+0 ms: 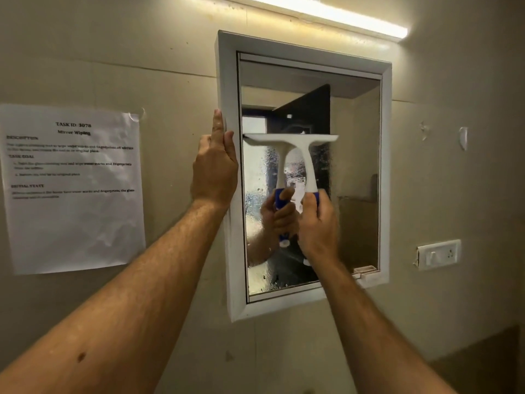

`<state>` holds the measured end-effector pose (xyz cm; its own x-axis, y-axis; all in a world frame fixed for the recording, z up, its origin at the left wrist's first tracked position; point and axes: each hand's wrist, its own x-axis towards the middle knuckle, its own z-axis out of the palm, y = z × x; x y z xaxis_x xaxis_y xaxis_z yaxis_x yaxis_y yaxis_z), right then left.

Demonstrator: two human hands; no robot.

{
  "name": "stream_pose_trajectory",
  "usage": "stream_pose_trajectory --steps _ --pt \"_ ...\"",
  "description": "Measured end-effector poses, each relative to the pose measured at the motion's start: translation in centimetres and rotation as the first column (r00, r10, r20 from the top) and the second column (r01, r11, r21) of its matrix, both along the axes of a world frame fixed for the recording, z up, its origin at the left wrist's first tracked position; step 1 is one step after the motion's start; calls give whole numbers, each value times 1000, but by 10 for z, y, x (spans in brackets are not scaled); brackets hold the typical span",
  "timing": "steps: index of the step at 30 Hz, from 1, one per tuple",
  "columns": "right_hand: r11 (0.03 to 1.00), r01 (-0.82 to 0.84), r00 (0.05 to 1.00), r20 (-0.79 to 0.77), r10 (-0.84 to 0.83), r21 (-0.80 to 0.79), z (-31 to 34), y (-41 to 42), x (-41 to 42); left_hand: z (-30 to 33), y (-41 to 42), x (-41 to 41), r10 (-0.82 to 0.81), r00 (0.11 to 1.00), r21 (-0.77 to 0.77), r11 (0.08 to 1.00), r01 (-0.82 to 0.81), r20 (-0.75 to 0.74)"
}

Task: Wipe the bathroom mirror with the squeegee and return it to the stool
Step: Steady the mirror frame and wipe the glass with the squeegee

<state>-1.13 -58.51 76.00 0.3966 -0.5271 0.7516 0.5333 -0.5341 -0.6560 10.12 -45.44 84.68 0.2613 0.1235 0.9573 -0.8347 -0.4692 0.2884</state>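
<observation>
A white-framed mirror hangs on the beige wall. Its left half below the blade is covered with water streaks; the right half reflects clearly. My right hand is shut on the blue handle of a white squeegee, whose blade lies flat across the glass at mid-height on the left half. My left hand presses flat against the mirror's left frame edge, fingers pointing up. The stool is out of view.
A printed task sheet is taped to the wall left of the mirror. A white switch and socket plate sits to the right. A lit tube light runs above the mirror. A small white hook is on the right wall.
</observation>
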Motion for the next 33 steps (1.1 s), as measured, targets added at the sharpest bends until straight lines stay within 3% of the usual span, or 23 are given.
stream_pose_trajectory --steps 7,14,23,33 --pt "1000 -16 1000 23 16 -9 47 1 7 1 1 -2 16 1000 -2 1000 -16 -7" --pt "999 -1 1000 -3 1 -33 -21 -8 1 0 -2 1 2 1000 -30 1000 -2 -3" --pt "997 41 998 54 -38 -61 26 0 1 1 -2 1 5 1000 -38 999 -5 -6" --pt "1000 19 999 44 -19 -17 -27 -1 8 0 -1 0 2 1000 -13 1000 -2 -15"
